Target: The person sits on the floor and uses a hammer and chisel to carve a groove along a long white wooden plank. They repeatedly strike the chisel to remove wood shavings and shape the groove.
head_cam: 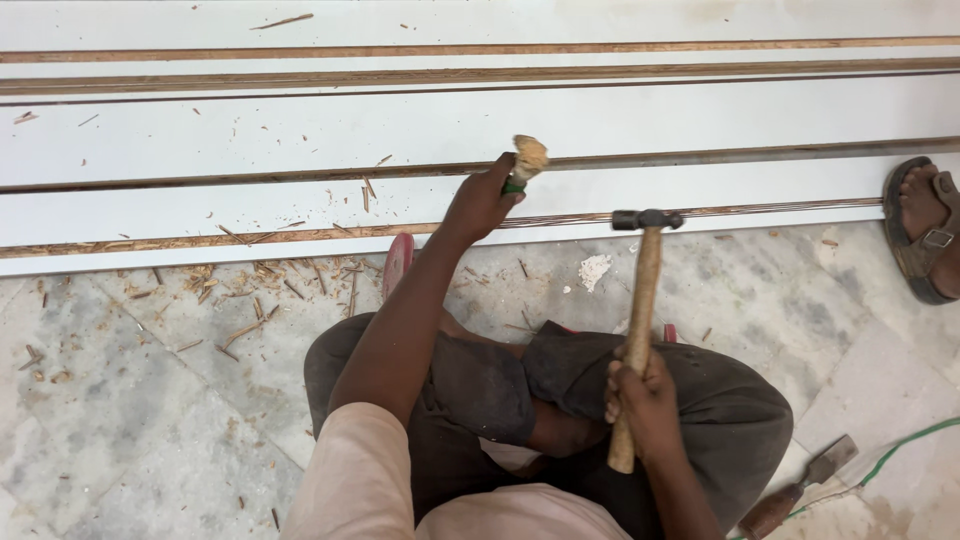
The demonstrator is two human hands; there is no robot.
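My left hand (pixel 478 203) grips a chisel (pixel 524 163) with a green handle and a battered wooden top, held against the edge of a long white board (pixel 250 215). My right hand (pixel 645 403) holds a hammer (pixel 640 300) by the lower end of its wooden handle. The dark metal head is raised to the right of the chisel, not touching it. I squat on the floor, knees in dark trousers below both hands.
Several long white boards with brown grooved edges (pixel 600 120) run across the top. Wood chips (pixel 250 290) litter the marble floor. Another person's sandalled foot (pixel 925 225) stands at the right. A second chisel (pixel 795 490) and a green cable (pixel 900 445) lie lower right.
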